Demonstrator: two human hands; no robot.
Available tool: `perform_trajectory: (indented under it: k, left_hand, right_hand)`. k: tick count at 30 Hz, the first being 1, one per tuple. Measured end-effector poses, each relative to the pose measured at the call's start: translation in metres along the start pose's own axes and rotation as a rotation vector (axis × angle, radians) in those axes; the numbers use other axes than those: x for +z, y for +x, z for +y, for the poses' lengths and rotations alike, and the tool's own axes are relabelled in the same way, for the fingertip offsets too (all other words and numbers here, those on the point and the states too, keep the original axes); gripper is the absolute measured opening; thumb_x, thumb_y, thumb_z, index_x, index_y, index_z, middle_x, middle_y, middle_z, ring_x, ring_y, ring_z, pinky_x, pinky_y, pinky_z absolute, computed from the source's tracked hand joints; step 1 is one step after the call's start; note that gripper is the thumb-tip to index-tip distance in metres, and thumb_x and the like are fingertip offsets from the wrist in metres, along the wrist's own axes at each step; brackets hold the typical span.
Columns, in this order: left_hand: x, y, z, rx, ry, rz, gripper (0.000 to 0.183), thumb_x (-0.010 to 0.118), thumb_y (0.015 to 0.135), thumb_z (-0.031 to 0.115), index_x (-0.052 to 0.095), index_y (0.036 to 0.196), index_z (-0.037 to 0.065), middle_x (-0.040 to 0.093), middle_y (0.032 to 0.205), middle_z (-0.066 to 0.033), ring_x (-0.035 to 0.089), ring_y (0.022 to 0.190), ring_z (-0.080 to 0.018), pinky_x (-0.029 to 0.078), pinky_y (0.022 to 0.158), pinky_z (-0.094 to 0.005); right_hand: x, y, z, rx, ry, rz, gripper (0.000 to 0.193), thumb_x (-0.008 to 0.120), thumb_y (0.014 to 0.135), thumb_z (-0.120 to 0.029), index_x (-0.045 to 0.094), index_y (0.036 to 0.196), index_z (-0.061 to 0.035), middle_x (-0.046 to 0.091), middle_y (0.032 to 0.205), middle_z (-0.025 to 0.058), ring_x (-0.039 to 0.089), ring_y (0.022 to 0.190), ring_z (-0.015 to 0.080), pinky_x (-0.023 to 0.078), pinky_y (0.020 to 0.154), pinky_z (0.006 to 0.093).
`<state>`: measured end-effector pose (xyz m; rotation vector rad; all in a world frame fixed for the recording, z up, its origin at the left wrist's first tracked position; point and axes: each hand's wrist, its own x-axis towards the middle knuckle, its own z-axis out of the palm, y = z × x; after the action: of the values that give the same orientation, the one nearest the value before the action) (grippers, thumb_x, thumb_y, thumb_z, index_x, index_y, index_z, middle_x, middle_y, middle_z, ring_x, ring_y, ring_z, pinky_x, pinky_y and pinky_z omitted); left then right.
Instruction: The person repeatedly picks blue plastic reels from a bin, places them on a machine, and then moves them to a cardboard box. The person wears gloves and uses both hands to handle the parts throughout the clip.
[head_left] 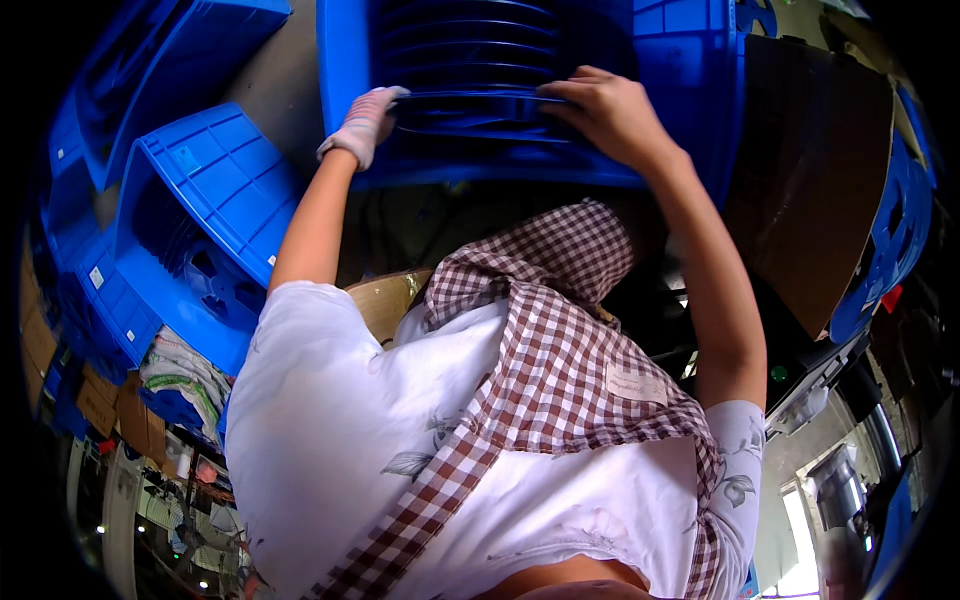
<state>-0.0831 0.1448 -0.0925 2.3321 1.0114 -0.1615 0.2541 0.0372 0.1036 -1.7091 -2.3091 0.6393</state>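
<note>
In front of me stands a large blue plastic bin (pixel 690 110), its inside lined with a row of dark blue discs (pixel 468 45) that look like reel flanges. At the near end of the row a blue plastic reel (pixel 470 112) is held by its two sides. My left hand (pixel 362 128), in a pale pink striped glove, closes on its left edge. Bare, my right hand (pixel 608 112) grips the right edge with thumb and fingers. Parts of the reel below its rim lie in shadow, and the fingertips are partly hidden.
More blue bins (pixel 215 160) stand at the left, one with reels (pixel 215 285) inside. Folded cloths (pixel 185 375) lie below them. At the right is a brown cardboard panel (pixel 810 170) with a blue reel (pixel 890 250) beside it. A cardboard box edge (pixel 385 300) shows near my body.
</note>
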Motion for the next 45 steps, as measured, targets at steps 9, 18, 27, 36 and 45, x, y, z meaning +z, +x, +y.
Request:
perform_trajectory:
  k: [9,18,27,36,45]
  left_hand:
    - [-0.095,0.008,0.123,-0.017,-0.397,0.429,0.027,0.055,0.096,0.006,0.065,0.121,0.009,0.067,0.116,-0.0125,0.065,0.107,-0.0252,0.050,0.094,-0.0333]
    - [-0.032,0.030,0.146,0.209,0.083,0.087,0.056,0.069,0.084,0.033,0.053,0.134,0.011,0.054,0.136,-0.0163,0.047,0.129,-0.0343,0.036,0.109,-0.0455]
    - [-0.027,0.024,0.168,0.433,0.171,0.145,0.056,0.063,0.087,0.027,0.049,0.138,0.010,0.049,0.140,-0.0167,0.043,0.133,-0.0338,0.031,0.113,-0.0467]
    - [0.065,0.107,0.218,0.512,0.596,-0.120,0.049,0.053,0.095,0.033,0.052,0.134,0.004,0.050,0.143,-0.0149,0.040,0.138,-0.0307,0.026,0.117,-0.0426]
    - [0.033,0.069,0.182,0.604,0.285,-0.127,0.046,0.056,0.092,0.039,0.059,0.126,0.009,0.055,0.134,-0.0150,0.043,0.134,-0.0319,0.026,0.116,-0.0446]
  right_hand:
    - [0.105,0.045,-0.050,-0.075,0.042,0.389,0.019,0.068,0.085,-0.024,0.069,0.102,-0.0162,0.067,0.102,0.0041,0.060,0.101,0.0244,0.053,0.080,0.0350]
    - [0.019,-0.111,0.035,0.866,0.379,0.529,0.028,0.062,0.092,-0.008,0.064,0.120,-0.0082,0.061,0.118,0.0109,0.061,0.110,0.0231,0.052,0.089,0.0345]
    - [0.068,-0.141,-0.004,0.755,0.461,0.463,0.028,0.059,0.095,-0.010,0.063,0.123,-0.0097,0.063,0.117,0.0110,0.063,0.106,0.0248,0.052,0.087,0.0334]
    - [0.072,-0.129,-0.001,0.800,0.341,0.340,0.024,0.060,0.095,-0.012,0.064,0.119,-0.0107,0.068,0.106,0.0089,0.067,0.094,0.0230,0.053,0.078,0.0321]
    - [0.073,-0.133,0.002,0.805,0.393,0.358,0.023,0.059,0.096,-0.011,0.065,0.118,-0.0092,0.068,0.102,0.0088,0.067,0.094,0.0226,0.053,0.076,0.0325]
